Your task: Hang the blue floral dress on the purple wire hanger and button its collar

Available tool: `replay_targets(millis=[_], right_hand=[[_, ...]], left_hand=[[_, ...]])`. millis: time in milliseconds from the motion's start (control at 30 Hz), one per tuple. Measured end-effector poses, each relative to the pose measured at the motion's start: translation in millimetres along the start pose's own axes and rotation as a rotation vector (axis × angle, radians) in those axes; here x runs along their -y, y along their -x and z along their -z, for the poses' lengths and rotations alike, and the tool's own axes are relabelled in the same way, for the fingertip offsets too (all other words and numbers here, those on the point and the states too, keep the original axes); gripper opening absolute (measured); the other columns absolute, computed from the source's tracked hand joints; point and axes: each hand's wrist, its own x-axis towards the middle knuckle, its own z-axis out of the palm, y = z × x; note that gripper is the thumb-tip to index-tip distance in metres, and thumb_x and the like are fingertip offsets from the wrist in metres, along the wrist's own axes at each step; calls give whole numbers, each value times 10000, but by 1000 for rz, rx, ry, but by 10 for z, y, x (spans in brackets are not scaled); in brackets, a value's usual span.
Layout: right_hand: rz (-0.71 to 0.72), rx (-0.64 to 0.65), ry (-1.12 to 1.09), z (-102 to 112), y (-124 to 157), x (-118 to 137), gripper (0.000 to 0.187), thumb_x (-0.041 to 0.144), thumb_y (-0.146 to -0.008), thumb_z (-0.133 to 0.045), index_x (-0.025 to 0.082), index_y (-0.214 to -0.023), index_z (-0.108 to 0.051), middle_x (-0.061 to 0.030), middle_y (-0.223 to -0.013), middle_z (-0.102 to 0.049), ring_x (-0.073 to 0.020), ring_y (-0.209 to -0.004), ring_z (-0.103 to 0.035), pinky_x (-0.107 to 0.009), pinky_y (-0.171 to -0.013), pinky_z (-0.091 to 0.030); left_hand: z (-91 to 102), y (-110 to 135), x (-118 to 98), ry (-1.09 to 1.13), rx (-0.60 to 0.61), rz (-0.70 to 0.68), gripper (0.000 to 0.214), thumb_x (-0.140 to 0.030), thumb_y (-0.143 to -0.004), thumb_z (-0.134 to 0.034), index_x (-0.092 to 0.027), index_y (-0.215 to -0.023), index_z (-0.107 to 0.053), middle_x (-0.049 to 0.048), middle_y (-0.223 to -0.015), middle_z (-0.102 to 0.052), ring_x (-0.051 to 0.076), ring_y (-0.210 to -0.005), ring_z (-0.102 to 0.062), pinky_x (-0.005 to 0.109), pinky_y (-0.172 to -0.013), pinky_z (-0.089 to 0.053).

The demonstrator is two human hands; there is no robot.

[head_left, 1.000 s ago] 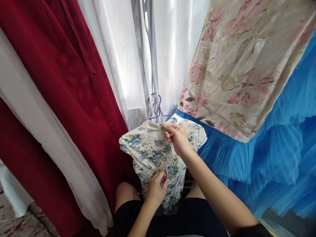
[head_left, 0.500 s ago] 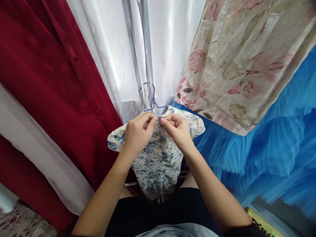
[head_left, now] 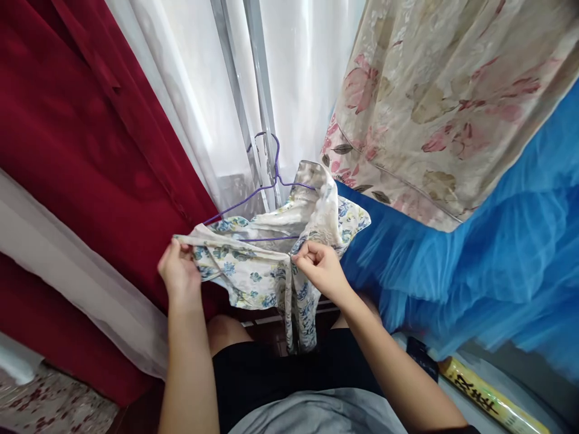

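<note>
A white floral garment [head_left: 253,280] with blue and yellow flowers hangs in front of me, its front parted at the neck. The purple hanger [head_left: 277,163] runs through it, and the left arm of the hanger shows bare above the fabric. Out at the left, my left hand [head_left: 180,268] pinches the garment's edge and pulls it taut. Near the middle, my right hand [head_left: 318,262] is closed on the edge at the top of the front opening. Part of the right shoulder stands up, folded, over the hanger.
Grey metal poles [head_left: 260,72] stand behind the hanger, before a white curtain [head_left: 307,78]. Red drapes [head_left: 113,181] hang to the left. A pink-flowered cloth [head_left: 434,120] and blue tulle [head_left: 488,265] hang to the right. Low right lies a yellow package [head_left: 484,389].
My left hand has moved left and down from the neck, drawing the garment's left side off the hanger's arm. My right hand has dropped slightly, still gripping the front edge.
</note>
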Motion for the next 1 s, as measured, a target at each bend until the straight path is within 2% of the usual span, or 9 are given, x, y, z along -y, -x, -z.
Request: replay_targets(millis=[100, 233, 367, 467, 567, 667, 767, 867, 1000], right_hand=[[-55, -36, -63, 38, 30, -97, 196, 268, -800, -651, 206, -653, -538, 98, -454, -372, -80, -430, -288, -242, -475, -211], [-149, -335, -288, 348, 155, -360, 211, 304, -770, -696, 201, -638, -567, 101, -474, -320, -80, -441, -248, -249, -460, -203], [-162, -678, -351, 785, 520, -731, 292, 327, -735, -750, 219, -592, -519, 101, -533, -257, -93, -477, -202, -270, -456, -217], [-212, -745, -219, 997, 790, -921, 355, 348, -744, -757, 234, -559, -477, 87, -522, -284, -107, -472, -238, -287, -460, -226], [-205, -623, -72, 1024, 861, -899, 405, 394, -793, -738, 238, -551, -454, 62, -515, -350, -127, -481, -300, -290, -475, -260], [-198, -263, 38, 872, 780, -697, 302, 431, -818, -699, 233, -615, -593, 25, -553, -489, -170, -543, -448, -303, -544, -393], [-223, 44, 106, 656, 755, -483, 228, 456, -732, -747, 246, -669, -689, -39, -672, -656, -257, -724, -606, -381, -721, -526], [-268, 27, 193, 514, 851, -380, 223, 478, -644, -802, 271, -678, -727, -93, -713, -716, -336, -835, -654, -451, -781, -561], [-278, 102, 180, 462, 954, -354, 283, 492, -627, -815, 277, -504, -678, -91, -550, -663, -340, -703, -664, -443, -653, -575]], left_hand=[[53, 335, 354, 96, -6, 246, 352, -393, -851, -696, -187, -716, -443, -62, -583, -476, 86, -553, -521, 220, -647, -470], [-56, 923, 603, 156, 123, 494, 313, -382, -779, -779, -158, -824, -566, 40, -735, -669, 169, -697, -675, 283, -685, -519], [-289, 1401, 489, 220, 356, 573, 373, -422, -744, -833, -157, -912, -632, 94, -948, -741, 242, -935, -724, 411, -912, -545], [-491, 1707, 271, 259, 516, 455, 301, -449, -841, -758, -178, -925, -657, 65, -971, -733, 217, -972, -703, 393, -993, -519], [-644, 2010, 57, 189, 659, 337, 259, -447, -934, -655, -189, -949, -675, 68, -972, -714, 203, -930, -675, 332, -903, -537], [-743, 2270, -157, 81, 855, 243, 261, -439, -965, -607, -188, -945, -677, 76, -969, -684, 205, -893, -650, 311, -827, -535], [-812, 2397, -370, -5, 1047, 109, 237, -370, -994, -561, -189, -946, -706, 85, -993, -677, 227, -956, -652, 345, -904, -519], [-817, 2335, -454, -162, 1176, 14, 207, -304, -985, -569, -222, -1093, -726, 94, -1137, -682, 248, -1106, -641, 377, -1030, -477], [-620, 2082, -201, -329, 1152, 68, 622, -378, -950, -624, -252, -1528, -430, 146, -1544, -469, 291, -1433, -435, 462, -1183, -348]])
